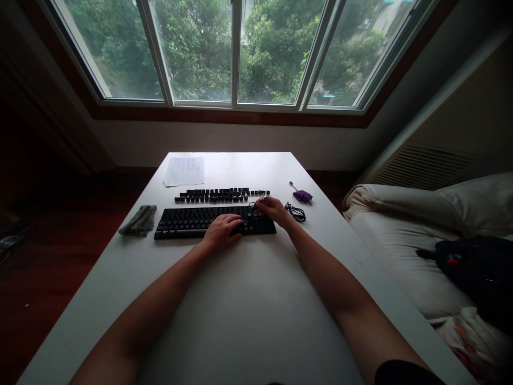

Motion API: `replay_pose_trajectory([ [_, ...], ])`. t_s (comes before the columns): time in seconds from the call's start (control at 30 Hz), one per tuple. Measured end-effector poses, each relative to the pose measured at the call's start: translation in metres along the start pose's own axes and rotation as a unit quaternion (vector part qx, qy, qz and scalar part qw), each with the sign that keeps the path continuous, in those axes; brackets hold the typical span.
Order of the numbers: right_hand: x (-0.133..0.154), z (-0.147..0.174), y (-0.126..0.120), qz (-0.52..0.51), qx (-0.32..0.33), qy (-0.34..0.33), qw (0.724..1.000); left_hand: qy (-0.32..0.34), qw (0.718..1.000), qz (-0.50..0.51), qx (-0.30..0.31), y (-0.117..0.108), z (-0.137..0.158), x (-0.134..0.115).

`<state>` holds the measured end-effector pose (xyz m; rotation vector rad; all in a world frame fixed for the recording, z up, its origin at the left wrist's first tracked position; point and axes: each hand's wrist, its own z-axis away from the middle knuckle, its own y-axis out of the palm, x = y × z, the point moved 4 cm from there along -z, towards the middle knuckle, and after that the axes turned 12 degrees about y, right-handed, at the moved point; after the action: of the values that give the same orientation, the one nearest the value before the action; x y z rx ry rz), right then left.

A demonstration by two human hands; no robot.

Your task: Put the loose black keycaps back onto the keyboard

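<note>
Keyboard under palm-down left hand

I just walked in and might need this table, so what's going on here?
A person is working at a black keyboard on the white table. Their left hand rests on it; the right hand is at its right end, fingers pinched together, any item in them too small to make out. Small black pieces, apparently keycaps, sit in rows just beyond. A grey cloth lies left, a coiled black cable right.
</note>
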<state>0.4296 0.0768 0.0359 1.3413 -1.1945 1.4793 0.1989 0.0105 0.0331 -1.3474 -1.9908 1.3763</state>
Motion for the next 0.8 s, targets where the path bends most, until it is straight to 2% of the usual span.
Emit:
replay_pose_trajectory([
  [0.13,-0.002,0.004,-0.01,-0.061,-0.051,-0.018,0.997,-0.002,1.0,0.004,0.0,0.001,0.0,0.001],
  [0.23,0.0,0.006,-0.009,-0.06,-0.053,-0.014,0.997,-0.006,1.0,0.012,-0.002,0.001,0.0,0.001],
  [0.4,0.009,0.011,0.006,-0.066,-0.039,-0.003,0.997,-0.027,0.998,0.049,-0.032,0.0,-0.001,-0.002],
  [0.6,0.025,0.02,0.029,-0.066,-0.01,-0.025,0.997,-0.12,0.98,0.093,-0.128,-0.01,-0.001,0.001],
  [0.8,0.031,0.027,0.049,-0.066,0.0,-0.048,0.997,-0.125,0.971,0.141,-0.149,-0.014,-0.001,0.002],
])
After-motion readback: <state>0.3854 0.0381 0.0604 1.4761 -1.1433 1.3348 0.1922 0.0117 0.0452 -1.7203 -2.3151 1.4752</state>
